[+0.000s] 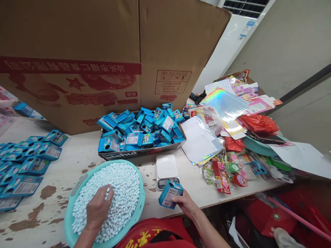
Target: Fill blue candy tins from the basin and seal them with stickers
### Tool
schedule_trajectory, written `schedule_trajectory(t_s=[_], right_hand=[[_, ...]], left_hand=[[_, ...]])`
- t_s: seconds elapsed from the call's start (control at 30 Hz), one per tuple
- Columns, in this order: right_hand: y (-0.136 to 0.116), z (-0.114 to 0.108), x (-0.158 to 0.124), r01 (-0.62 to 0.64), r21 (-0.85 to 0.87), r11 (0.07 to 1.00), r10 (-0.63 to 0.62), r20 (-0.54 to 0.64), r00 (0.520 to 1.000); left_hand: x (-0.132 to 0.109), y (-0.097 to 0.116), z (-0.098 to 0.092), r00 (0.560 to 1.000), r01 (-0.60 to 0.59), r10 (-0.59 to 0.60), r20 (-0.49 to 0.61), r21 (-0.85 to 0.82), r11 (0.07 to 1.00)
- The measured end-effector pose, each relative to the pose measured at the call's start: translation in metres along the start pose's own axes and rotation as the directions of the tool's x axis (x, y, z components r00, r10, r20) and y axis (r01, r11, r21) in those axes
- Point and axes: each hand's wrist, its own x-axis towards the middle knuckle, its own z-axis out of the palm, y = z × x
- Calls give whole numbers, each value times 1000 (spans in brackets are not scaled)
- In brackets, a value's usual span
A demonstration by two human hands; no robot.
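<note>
My left hand (99, 206) is curled in a round turquoise basin (143, 197) heaped with small pale pellets, likely candies (121, 186). A few white pieces show at its fingertips. In my right hand (186, 204) is a small blue printed box (170, 194), tilted, held between thumb and fingers near the table's front edge. Just behind that box lies a white digital scale (167, 167) with nothing on its plate. A long carton tray (142, 151) beyond the basin is piled with similar blue boxes (147, 129).
More blue boxes (31, 165) stand in rows at the left. A tall brown cardboard carton (103, 41) rises behind the tray. To the right are paper sheets (200, 137), a red plastic bag (258, 123), candy packets (221, 175) and a phone (269, 137).
</note>
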Motion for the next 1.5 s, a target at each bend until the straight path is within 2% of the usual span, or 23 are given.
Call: schedule_trajectory(t_s=[0.17, 0.37, 0.57, 0.8, 1.13, 1.27, 1.5], right_hand=[[-6, -4, -4, -13, 5, 1000, 14, -43, 999], [5, -5, -5, -35, 23, 999, 37, -67, 997], [11, 0, -5, -64, 32, 997, 65, -38, 997], [11, -1, 0, -77, 7, 997, 77, -9, 997], [13, 7, 4, -116, 0, 993, 116, -8, 993], [12, 6, 3, -110, 24, 994, 110, -20, 994], [13, 0, -2, -105, 77, 991, 110, -61, 992]], left_hand=[[-1, -1, 2, 1000, 2, -2, -3, -10, 1000], [-1, 0, 2, 1000, 11, -11, -2, -24, 1000], [-4, 2, 4, 992, 125, -125, 10, -139, 982], [-2, 7, 4, 978, 205, -209, -12, -146, 968], [1, 8, -1, 988, 151, -152, -12, -84, 985], [1, 9, 0, 981, 185, -190, -40, -105, 977], [-6, 8, 7, 977, 208, -212, -15, -153, 966]])
